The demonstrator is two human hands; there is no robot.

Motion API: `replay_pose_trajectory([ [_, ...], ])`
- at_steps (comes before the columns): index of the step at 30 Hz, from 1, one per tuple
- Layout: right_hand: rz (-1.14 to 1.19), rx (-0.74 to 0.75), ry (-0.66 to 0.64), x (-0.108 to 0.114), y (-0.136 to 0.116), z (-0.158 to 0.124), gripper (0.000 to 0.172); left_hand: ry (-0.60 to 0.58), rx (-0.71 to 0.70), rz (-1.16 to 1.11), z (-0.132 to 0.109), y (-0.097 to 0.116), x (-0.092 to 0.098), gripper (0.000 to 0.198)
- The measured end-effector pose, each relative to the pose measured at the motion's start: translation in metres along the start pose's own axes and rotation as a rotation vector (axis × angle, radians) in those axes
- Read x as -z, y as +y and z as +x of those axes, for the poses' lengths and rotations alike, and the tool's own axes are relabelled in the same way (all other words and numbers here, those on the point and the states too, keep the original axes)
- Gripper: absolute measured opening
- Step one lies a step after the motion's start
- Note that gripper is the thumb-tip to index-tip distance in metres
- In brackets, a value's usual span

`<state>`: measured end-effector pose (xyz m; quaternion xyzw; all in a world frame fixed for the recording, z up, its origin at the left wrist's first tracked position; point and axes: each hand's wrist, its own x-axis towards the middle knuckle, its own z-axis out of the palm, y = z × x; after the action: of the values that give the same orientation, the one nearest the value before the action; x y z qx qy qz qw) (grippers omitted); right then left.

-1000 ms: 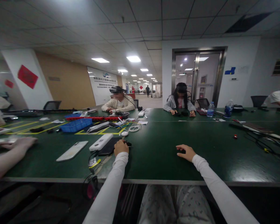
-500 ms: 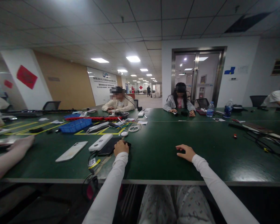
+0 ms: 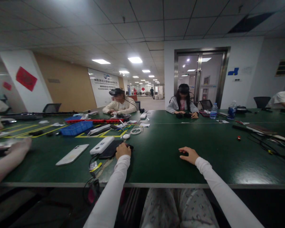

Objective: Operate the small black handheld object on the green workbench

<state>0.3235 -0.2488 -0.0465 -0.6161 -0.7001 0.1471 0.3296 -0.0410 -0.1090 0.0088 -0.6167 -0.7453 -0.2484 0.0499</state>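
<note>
My left hand (image 3: pixel 123 150) rests on the green table with its fingers curled over a small black object (image 3: pixel 131 147), whose kind I cannot make out. Right beside it lies a flat black pouch-like item (image 3: pixel 111 149), and against that a white power bank-like box (image 3: pixel 102 145) with a dark cable. A white smartphone (image 3: pixel 72 155) lies farther left. My right hand (image 3: pixel 189 155) sits on the bare tabletop, thumb and fingers apart, with nothing in it.
A blue tray (image 3: pixel 77 128), a coiled white cable (image 3: pixel 136 130) and a round white piece (image 3: pixel 126 136) lie beyond my left hand. Black cables (image 3: pixel 267 147) lie at the right. A co-worker's arm (image 3: pixel 11 161) reaches in from the left; two people sit opposite.
My hands stay in place. The co-worker's hand at the left has shifted slightly left. Opposite, the person on the right no longer shows the light-coloured item under one hand.
</note>
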Motion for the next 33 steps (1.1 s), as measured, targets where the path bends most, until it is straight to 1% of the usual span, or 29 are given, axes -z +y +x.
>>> replay_pose_trajectory([
  [7,0.006,-0.004,0.001,0.001,-0.001,-0.001,0.041,0.004,-0.030,0.030,-0.002,0.000,-0.001,0.024],
  [18,-0.002,-0.004,-0.019,0.001,0.000,0.000,0.042,0.009,-0.059,0.045,0.008,-0.008,-0.013,0.026],
  [29,-0.001,0.005,0.007,-0.002,0.004,0.002,0.040,-0.027,-0.041,0.056,0.007,-0.006,-0.010,0.028],
  [33,-0.004,0.012,0.005,-0.003,0.005,0.002,0.040,-0.064,-0.102,0.017,0.006,-0.004,-0.011,0.027],
])
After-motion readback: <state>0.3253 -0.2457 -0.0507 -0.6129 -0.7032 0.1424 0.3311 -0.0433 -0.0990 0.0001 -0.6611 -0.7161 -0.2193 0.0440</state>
